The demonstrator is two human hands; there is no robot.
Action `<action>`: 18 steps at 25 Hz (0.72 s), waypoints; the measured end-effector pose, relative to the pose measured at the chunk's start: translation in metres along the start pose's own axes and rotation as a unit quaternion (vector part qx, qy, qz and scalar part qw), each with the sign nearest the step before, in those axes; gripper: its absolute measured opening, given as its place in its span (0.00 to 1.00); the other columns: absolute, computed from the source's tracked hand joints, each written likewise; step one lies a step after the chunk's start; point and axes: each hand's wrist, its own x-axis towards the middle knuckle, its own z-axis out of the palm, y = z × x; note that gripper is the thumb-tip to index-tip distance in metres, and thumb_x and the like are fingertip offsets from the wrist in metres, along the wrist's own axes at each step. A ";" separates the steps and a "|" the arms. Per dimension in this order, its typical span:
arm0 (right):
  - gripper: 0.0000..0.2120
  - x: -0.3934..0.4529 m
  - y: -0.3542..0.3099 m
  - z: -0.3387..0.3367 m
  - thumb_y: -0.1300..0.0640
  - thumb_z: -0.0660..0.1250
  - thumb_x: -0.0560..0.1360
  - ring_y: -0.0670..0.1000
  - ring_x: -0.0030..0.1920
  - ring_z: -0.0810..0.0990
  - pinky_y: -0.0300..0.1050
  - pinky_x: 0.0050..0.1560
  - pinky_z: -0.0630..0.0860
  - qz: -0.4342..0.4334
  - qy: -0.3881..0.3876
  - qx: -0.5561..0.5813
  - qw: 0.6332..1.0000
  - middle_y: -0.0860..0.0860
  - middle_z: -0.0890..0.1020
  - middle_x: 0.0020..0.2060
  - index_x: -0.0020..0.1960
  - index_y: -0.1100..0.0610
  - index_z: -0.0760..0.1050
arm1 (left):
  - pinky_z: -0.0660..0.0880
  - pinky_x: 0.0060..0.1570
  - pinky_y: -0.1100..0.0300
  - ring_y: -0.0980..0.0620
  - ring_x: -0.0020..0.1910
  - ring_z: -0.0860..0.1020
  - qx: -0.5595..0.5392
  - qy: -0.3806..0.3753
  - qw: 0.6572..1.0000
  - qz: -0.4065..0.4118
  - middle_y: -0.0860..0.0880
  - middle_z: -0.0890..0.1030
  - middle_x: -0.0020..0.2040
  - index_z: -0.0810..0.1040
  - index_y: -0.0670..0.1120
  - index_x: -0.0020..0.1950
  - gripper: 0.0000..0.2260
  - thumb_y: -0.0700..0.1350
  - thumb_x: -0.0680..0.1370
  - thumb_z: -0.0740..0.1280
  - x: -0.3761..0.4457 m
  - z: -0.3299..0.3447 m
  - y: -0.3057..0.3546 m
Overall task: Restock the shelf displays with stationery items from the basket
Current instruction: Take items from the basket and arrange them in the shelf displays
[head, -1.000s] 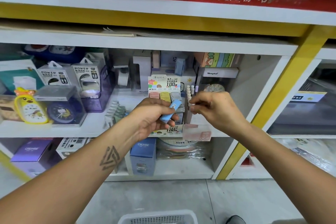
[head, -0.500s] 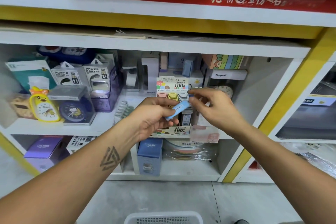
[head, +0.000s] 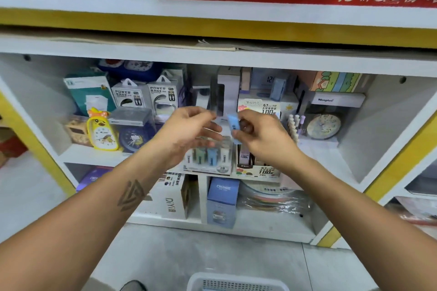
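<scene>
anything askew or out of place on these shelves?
One oddity: flattened cardboard lies on top of the white shelf board, its torn edge jutting over the front. Otherwise nothing stands out. The right hand pinches a blue lead case; the left hand is open.

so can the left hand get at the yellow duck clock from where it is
Probably yes: the left hand is open, holds nothing, and the yellow duck clock stands at the shelf's front edge with nothing visible between them.
</scene>
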 end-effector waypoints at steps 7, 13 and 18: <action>0.03 0.007 0.000 0.028 0.60 0.69 0.79 0.50 0.37 0.84 0.53 0.46 0.81 0.059 -0.026 0.105 0.992 0.51 0.83 0.41 0.48 0.53 0.80 | 0.70 0.66 0.55 0.48 0.70 0.71 0.619 -0.078 0.767 0.148 0.51 0.71 0.73 0.72 0.51 0.71 0.25 0.39 0.75 0.64 0.008 -0.046 -0.032; 0.06 0.018 0.000 0.038 0.59 0.73 0.76 0.51 0.43 0.81 0.52 0.51 0.80 0.012 0.103 0.020 0.994 0.50 0.84 0.43 0.52 0.56 0.83 | 0.58 0.73 0.59 0.51 0.79 0.56 0.670 -0.130 0.723 0.102 0.51 0.53 0.81 0.55 0.50 0.81 0.36 0.36 0.74 0.60 0.007 -0.049 -0.052; 0.07 0.027 0.009 0.060 0.59 0.68 0.79 0.58 0.48 0.82 0.52 0.50 0.80 0.040 -0.007 -0.128 0.991 0.56 0.84 0.48 0.57 0.57 0.78 | 0.51 0.72 0.63 0.54 0.79 0.52 0.675 -0.137 0.717 0.108 0.50 0.52 0.82 0.51 0.49 0.81 0.37 0.36 0.74 0.60 0.009 -0.045 -0.058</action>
